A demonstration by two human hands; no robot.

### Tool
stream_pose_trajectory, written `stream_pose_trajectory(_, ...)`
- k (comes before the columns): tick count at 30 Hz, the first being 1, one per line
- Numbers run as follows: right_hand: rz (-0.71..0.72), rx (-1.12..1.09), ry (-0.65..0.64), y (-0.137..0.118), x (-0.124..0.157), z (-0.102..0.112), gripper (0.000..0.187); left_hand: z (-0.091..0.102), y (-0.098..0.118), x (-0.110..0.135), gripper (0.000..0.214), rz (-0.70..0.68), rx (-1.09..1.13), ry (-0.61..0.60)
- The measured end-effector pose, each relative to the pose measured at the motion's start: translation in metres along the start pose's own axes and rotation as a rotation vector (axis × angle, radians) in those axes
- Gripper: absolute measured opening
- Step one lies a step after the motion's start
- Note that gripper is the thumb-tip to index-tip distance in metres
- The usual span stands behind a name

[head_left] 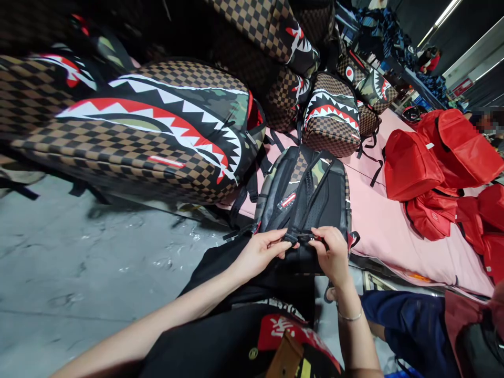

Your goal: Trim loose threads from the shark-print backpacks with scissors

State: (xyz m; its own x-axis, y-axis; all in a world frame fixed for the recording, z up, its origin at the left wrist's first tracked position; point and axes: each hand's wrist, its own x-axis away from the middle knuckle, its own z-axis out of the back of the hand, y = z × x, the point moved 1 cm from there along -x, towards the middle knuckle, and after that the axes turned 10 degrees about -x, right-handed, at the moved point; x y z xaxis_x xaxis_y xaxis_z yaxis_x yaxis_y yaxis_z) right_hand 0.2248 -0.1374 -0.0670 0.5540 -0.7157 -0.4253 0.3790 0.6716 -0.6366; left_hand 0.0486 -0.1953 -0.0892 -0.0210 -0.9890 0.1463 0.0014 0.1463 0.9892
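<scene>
A backpack (338, 184) lies in front of me with its black padded back and shoulder straps facing up. Its panel has checks and camouflage, and a small red-and-white tag in clear plastic (286, 200) rests on it. At its near end, my left hand (268, 248) pinches a black strap (292, 237) between thumb and fingers. Close beside it on the right, my right hand (331, 249) is closed on another black strap piece (309, 237). Fingers partly cover both pieces, so I cannot tell whether they are joined.
Checked shark-mouth backpacks, one large (129, 139) and another smaller (332, 118), crowd the left and back. Red bags (413, 165) are heaped at right on the pink-covered table (374, 226). A person in dark blue shorts (413, 320) is close at lower right.
</scene>
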Motion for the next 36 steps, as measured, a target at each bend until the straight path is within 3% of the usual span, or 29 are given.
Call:
stream_pose_trajectory(5, 0.014, 0.085, 0.0, 0.002, -0.001, 0.0, 0.011, 0.001, -0.001, -0.001, 0.022, -0.017, -0.011, 0.004)
stream_pose_trajectory(8, -0.006, -0.008, 0.077, 0.002, 0.0, -0.003, 0.011, 0.001, 0.001, -0.002, 0.023, -0.014, -0.001, -0.003)
stream_pose_trajectory(14, -0.104, -0.099, 0.039, 0.006, -0.005, -0.007, 0.011, -0.002, -0.003, -0.001, 0.023, 0.036, 0.058, 0.016)
stream_pose_trajectory(16, -0.244, -0.273, 0.142, 0.013, -0.008, -0.011, 0.011, -0.003, -0.005, -0.001, 0.026, 0.082, 0.195, 0.026)
stream_pose_trajectory(19, -0.491, -0.678, 0.225, 0.028, -0.015, -0.025, 0.029, -0.008, -0.009, -0.001, 0.03, 0.176, 0.573, -0.048)
stream_pose_trajectory(22, -0.693, -1.078, 0.093, 0.035, -0.021, -0.048, 0.043, -0.017, -0.012, -0.001, 0.019, 0.285, 0.944, -0.187)
stream_pose_trajectory(25, -0.84, -1.269, -0.022, 0.035, -0.024, -0.069, 0.049, -0.022, -0.016, -0.001, 0.007, 0.366, 1.071, -0.253)
stream_pose_trajectory(28, -0.908, -1.339, 0.03, 0.034, -0.028, -0.078, 0.05, -0.017, -0.018, -0.002, 0.012, 0.372, 0.943, -0.233)
stream_pose_trajectory(33, -0.898, -1.326, 0.139, 0.033, -0.031, -0.075, 0.053, 0.002, -0.018, -0.003, 0.04, 0.191, 0.436, 0.024)
stream_pose_trajectory(36, -0.887, -1.243, 0.167, 0.031, -0.031, -0.072, 0.056, 0.004, -0.02, -0.004, 0.048, 0.121, 0.214, 0.077)
